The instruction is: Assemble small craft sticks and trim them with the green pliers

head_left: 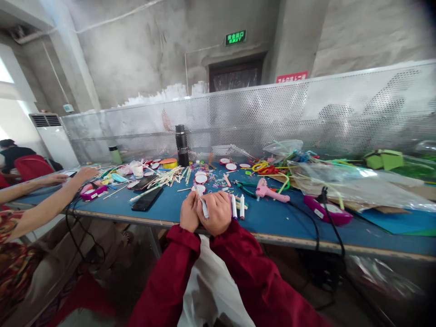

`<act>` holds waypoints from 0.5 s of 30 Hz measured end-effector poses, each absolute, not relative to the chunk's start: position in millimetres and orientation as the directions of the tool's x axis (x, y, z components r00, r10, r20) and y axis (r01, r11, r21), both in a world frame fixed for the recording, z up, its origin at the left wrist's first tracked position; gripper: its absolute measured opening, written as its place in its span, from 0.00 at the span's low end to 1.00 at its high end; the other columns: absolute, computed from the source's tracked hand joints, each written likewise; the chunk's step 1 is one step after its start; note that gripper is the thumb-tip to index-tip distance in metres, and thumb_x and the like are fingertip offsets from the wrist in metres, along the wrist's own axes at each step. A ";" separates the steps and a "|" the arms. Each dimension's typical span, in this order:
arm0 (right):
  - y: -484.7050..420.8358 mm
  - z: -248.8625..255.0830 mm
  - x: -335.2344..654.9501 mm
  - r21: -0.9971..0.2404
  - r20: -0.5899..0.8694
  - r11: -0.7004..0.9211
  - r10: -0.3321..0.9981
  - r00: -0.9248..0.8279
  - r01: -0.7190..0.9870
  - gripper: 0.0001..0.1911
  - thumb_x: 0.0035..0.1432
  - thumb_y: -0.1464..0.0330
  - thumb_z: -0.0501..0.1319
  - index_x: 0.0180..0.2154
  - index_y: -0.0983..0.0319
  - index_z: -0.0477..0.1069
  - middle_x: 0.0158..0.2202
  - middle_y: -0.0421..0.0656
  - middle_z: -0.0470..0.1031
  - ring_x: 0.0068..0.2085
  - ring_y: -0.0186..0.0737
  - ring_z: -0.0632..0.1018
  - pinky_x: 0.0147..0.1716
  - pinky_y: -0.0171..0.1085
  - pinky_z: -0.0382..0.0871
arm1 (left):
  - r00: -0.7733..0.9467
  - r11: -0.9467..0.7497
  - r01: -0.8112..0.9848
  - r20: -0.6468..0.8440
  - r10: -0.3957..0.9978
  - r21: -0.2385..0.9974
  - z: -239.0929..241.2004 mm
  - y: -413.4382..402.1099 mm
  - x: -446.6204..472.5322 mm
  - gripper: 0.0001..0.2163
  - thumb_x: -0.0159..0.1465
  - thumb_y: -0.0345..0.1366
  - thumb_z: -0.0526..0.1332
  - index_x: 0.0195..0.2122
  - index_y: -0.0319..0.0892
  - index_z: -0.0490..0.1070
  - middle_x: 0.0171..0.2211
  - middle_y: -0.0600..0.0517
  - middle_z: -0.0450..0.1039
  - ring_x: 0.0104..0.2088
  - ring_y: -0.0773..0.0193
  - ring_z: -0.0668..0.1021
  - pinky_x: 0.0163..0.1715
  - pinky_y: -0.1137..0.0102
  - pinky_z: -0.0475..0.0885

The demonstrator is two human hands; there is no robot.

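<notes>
Right at the near edge of the blue desk (272, 220), close work: left hand (189, 213) and right hand (218, 212) pressed knuckle to knuckle, both grips curled tight and pinching a white stick (204, 208) between them, its tip pointing up toward the clutter. Held just above the lip of the desk, directly over the lap, with only a white bag (211, 272) and floor underneath. Two spare sticks (237, 206) lying just beside the right hand, also near the brink. Beyond those, a pink glue gun (270, 190) on its side, black cable (315, 225) trailing off the front edge. Black phone (147, 199) off to the left, black flask (181, 145) upright further back, loose wooden strips and round discs scattered between. Far left, another person's hands (81, 175) at their own patch, well apart. Trouble to watch for, by judgement only: could lose the white stick over the edge with any slackening of the pinch, so close to the lip; could sweep the spare sticks off with a careless right wrist; could catch that dangling cable with a knee and drag the glue gun toward the fingers. Gun hot or cold, cannot tell.
</notes>
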State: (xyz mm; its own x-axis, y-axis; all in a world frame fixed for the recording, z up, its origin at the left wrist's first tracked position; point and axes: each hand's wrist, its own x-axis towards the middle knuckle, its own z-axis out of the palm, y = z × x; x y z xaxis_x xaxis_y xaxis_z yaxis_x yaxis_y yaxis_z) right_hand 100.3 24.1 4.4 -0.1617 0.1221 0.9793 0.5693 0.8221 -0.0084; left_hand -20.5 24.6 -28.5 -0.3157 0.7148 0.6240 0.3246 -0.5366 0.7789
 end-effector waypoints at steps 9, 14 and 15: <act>25.5 3.9 101.5 0.016 0.977 0.846 0.100 -0.187 0.534 0.07 0.65 0.70 0.58 0.32 0.57 0.66 0.27 0.42 0.73 0.32 0.44 0.72 0.41 0.45 0.65 | -0.319 -0.551 0.266 0.611 0.724 0.791 -26.0 23.9 -20.7 0.11 0.69 0.43 0.58 0.34 0.42 0.71 0.30 0.54 0.72 0.32 0.63 0.71 0.38 0.70 0.67; 26.3 3.0 101.6 0.005 0.975 0.846 0.113 -0.189 0.534 0.08 0.66 0.70 0.58 0.31 0.57 0.66 0.27 0.42 0.73 0.33 0.44 0.71 0.42 0.45 0.65 | -0.322 -0.555 0.232 0.601 0.732 0.799 -27.4 24.3 -20.0 0.11 0.68 0.43 0.59 0.32 0.42 0.70 0.28 0.55 0.69 0.31 0.64 0.69 0.35 0.70 0.65; 26.3 2.9 101.6 0.005 0.975 0.846 0.114 -0.190 0.533 0.08 0.66 0.70 0.58 0.31 0.57 0.66 0.27 0.42 0.73 0.33 0.44 0.71 0.42 0.45 0.65 | -0.321 -0.554 0.230 0.600 0.733 0.800 -27.7 24.4 -20.0 0.11 0.68 0.43 0.59 0.32 0.42 0.70 0.28 0.55 0.69 0.31 0.64 0.69 0.35 0.70 0.65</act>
